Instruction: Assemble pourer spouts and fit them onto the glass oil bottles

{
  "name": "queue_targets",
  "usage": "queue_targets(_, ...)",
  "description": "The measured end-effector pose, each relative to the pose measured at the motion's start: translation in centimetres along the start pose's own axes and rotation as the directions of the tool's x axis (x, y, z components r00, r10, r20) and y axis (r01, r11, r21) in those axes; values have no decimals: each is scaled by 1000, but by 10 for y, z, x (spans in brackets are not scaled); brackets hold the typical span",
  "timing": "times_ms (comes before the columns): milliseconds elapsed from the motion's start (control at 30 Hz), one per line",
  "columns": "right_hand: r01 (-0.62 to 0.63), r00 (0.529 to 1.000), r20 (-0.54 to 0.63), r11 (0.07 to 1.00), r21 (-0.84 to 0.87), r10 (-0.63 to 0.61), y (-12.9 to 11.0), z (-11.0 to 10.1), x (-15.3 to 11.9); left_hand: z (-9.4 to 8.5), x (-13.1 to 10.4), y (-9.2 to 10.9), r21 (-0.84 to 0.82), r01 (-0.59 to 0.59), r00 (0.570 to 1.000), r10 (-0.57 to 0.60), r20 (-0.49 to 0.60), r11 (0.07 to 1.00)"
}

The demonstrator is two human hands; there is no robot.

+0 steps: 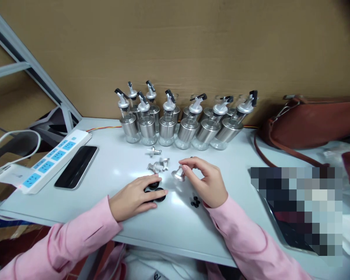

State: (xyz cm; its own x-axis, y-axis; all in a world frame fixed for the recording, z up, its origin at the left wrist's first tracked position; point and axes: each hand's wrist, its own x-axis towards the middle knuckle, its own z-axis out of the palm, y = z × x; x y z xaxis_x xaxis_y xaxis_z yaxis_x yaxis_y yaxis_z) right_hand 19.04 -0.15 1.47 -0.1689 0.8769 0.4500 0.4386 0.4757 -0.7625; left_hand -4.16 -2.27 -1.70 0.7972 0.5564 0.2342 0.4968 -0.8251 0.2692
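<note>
My right hand (207, 181) pinches a silver pourer spout (179, 174) between thumb and fingertips, its wide flange facing down and left just over the table. My left hand (137, 195) lies flat, fingers apart, on a few black round rings (160, 195) and partly covers them. Small black stoppers (195, 202) sit in a loose cluster beneath my right hand. Beyond my hands lie more silver pourer spouts (155, 167) on their sides, one (154, 151) a little apart from the others.
Several glass and steel oil bottles (167, 126) with pourer tops stand in rows along the cardboard wall. A phone (76, 167) and a power strip (56, 161) are at left. A brown handbag (315, 122) and a blurred-out flat device (291, 217) occupy the right.
</note>
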Motion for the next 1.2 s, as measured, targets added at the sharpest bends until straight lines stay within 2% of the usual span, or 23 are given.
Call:
queue_targets(200,4,1000,0,1000,-6,-4,1,1,0,1,6,1,-29,22,999,-21,31,999)
queue_targets(467,2,1000,-20,1000,-22,-3,0,0,1,-2,9,0,2,-44,999,44,8,999)
queue_targets(533,-3,1000,-16,1000,-15,3,-1,-1,1,-4,8,2,22,-68,996,69,-48,997)
queue_targets(600,-18,1000,-11,1000,0,18,-2,-2,1,-6,9,5,33,-76,984,80,-158,997)
queue_targets(667,-50,999,-3,997,52,50,-2,-2,1,-7,14,9,27,-45,962,50,-268,999)
queue_targets(733,-106,994,27,982,156,103,-2,-2,1,-8,25,14,7,7,944,-5,-331,1000)
queue_targets(800,-171,985,71,944,281,157,-1,-3,1,-7,38,17,4,36,932,-32,-360,999)
queue_targets(900,-228,974,97,889,396,206,0,-5,2,-5,54,19,33,20,918,-5,-398,999)
queue_targets(1067,-256,967,99,876,409,236,1,-6,3,-4,60,18,40,-33,916,46,-399,999)
queue_targets(1200,-281,957,183,877,390,225,2,-14,8,-4,55,17,57,-49,914,68,-400,997)
